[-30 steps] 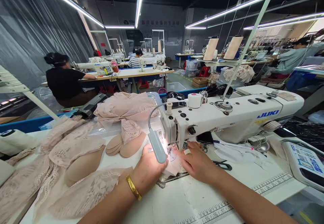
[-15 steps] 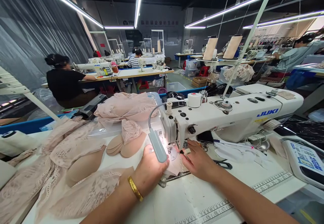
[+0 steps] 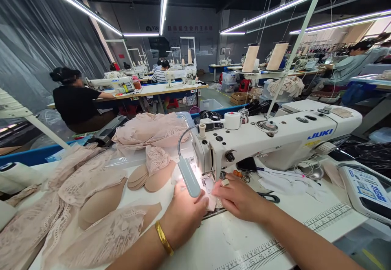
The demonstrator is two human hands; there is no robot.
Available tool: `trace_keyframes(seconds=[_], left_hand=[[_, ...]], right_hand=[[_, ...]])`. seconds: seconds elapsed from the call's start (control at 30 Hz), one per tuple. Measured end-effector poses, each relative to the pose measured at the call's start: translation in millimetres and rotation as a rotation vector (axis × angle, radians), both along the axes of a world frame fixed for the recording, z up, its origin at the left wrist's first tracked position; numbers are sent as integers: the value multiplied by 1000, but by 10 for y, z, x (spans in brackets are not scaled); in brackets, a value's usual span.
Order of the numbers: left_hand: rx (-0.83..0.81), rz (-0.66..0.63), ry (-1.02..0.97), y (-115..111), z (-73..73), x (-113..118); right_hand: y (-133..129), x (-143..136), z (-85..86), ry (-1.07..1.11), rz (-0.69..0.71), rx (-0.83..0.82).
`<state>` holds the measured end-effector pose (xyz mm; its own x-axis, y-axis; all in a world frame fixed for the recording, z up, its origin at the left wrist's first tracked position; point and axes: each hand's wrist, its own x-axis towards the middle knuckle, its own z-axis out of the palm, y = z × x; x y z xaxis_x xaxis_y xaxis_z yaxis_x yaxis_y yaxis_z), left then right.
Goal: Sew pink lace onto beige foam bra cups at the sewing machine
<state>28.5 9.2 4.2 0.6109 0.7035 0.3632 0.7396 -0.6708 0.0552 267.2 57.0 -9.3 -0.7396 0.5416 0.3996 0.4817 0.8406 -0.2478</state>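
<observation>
Grip: person's left hand [image 3: 188, 209] curled, fingertips at near-left edge of small pale-pink thin fabric piece [image 3: 211, 203]; pinching or only pressing, cannot tell. Right hand [image 3: 242, 198] bent low, fingertips at right side of same piece; closure likewise cannot tell. Fabric piece lies between hands, at needle end of white sewing machine with blue lettering [image 3: 253, 139]. Grey oblong lamp on flexible metal neck [image 3: 189, 177] overhangs left fingers. Left of grip: beige rounded cups [image 3: 138, 176], pale-pink lace fabric [image 3: 111, 231].
</observation>
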Motion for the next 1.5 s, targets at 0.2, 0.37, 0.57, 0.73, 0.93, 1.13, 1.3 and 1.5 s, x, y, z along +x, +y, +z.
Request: trace_keyframes(seconds=[0.2, 0.37, 0.57, 0.73, 0.93, 1.13, 1.3, 1.5], left_hand=[[8, -24, 59, -160, -17, 93], [34, -13, 83, -45, -6, 46], [28, -41, 71, 122, 63, -55], [99, -115, -18, 256, 82, -173], [19, -44, 11, 420, 27, -262], [46, 101, 120, 15, 20, -88], [-3, 88, 56, -887, 20, -208], [68, 604, -91, -1521, 48, -929]], right_hand=[[-28, 4, 44, -100, 97, -88], [-19, -35, 14, -94, 48, -83], [-25, -108, 33, -88, -13, -79], [-22, -170, 37, -122, -67, -79], [-21, -218, -23, -122, -104, -68], [-37, -197, -71, -54, -71, -48], [-53, -120, -239, 12, -20, -74], [33, -90, -473, 62, 26, -50]])
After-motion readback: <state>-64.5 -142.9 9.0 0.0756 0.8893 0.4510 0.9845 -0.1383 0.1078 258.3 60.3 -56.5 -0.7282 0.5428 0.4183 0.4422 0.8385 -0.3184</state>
